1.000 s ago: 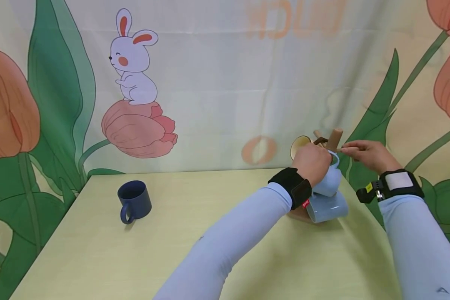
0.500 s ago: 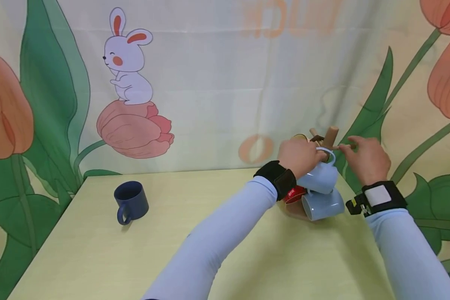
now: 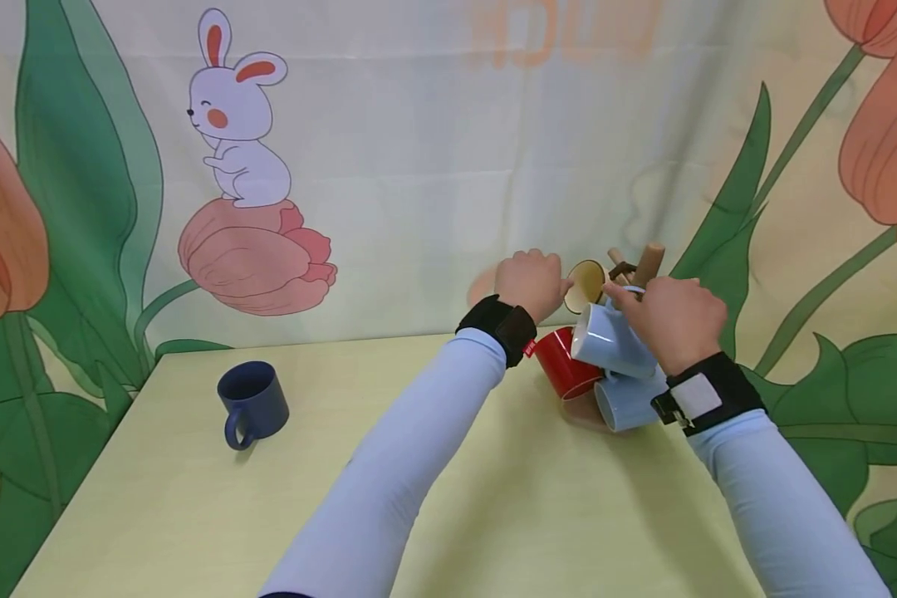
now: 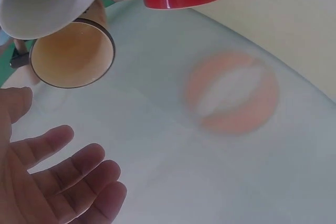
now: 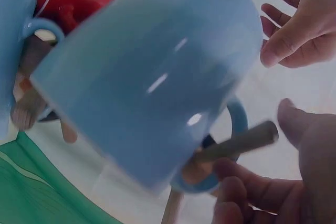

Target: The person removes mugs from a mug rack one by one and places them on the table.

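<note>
My left hand [image 3: 532, 285], its fingers spread and holding nothing, is in the air left of a cream mug [image 3: 585, 291]. The right hand [image 3: 676, 320] is at an upper light blue mug [image 3: 619, 342] hanging by its handle on a peg [image 5: 244, 141] of a wooden mug rack [image 3: 649, 264]. In the right wrist view, its thumb stands apart from its bent fingers, which are beside the handle and peg; whether they touch is unclear. A red mug [image 3: 566, 363] and a lower light blue mug [image 3: 628, 401] are also on the rack.
A dark blue mug [image 3: 263, 400] stands upright on the left of the pale yellow table [image 3: 389, 498]. The rack's round base [image 3: 585, 413] is near the table's right edge. A printed cloth [image 3: 404, 166] hangs behind the table.
My left hand has withdrawn leftward from the upper light blue mug, uncovering the red and cream mugs. The right hand has moved left to the mug's handle. The view has shifted slightly.
</note>
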Tool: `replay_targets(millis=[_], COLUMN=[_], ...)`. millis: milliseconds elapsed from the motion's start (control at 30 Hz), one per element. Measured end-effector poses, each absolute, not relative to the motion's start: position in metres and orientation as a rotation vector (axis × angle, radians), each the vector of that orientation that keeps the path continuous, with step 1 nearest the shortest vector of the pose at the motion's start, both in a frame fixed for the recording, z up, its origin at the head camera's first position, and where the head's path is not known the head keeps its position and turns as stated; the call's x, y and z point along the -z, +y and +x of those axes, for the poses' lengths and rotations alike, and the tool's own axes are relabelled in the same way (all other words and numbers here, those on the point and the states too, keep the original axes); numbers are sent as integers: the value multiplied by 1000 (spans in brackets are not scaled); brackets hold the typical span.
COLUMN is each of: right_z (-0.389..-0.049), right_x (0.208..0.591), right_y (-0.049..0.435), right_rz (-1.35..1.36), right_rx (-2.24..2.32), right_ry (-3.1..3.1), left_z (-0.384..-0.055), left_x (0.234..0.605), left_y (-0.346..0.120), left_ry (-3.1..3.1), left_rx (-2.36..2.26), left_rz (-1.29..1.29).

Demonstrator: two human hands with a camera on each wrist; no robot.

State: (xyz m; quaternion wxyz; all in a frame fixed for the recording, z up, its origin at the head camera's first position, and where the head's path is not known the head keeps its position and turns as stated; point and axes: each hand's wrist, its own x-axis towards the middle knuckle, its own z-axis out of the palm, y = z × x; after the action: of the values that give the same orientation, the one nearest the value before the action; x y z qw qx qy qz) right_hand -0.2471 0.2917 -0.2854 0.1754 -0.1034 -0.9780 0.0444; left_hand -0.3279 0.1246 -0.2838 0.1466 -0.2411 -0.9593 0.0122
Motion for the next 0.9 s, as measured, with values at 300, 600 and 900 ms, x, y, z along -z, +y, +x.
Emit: replay_targets(millis=[300, 600, 900], right_z=[-257, -256, -255], right_x=[292, 296, 298], right_y=[281, 282, 287], right_rz=[-301, -198, -84], right_rx=[-147, -111, -23], right_ry=[-2803, -2733, -2737], left_z=[-334, -331, -329], left_x=[289, 288, 287], left_y=[124, 128, 130], left_ry=[-2767, -2767, -2760], left_rx=[-46, -38, -49], left_rz=[-682, -700, -709])
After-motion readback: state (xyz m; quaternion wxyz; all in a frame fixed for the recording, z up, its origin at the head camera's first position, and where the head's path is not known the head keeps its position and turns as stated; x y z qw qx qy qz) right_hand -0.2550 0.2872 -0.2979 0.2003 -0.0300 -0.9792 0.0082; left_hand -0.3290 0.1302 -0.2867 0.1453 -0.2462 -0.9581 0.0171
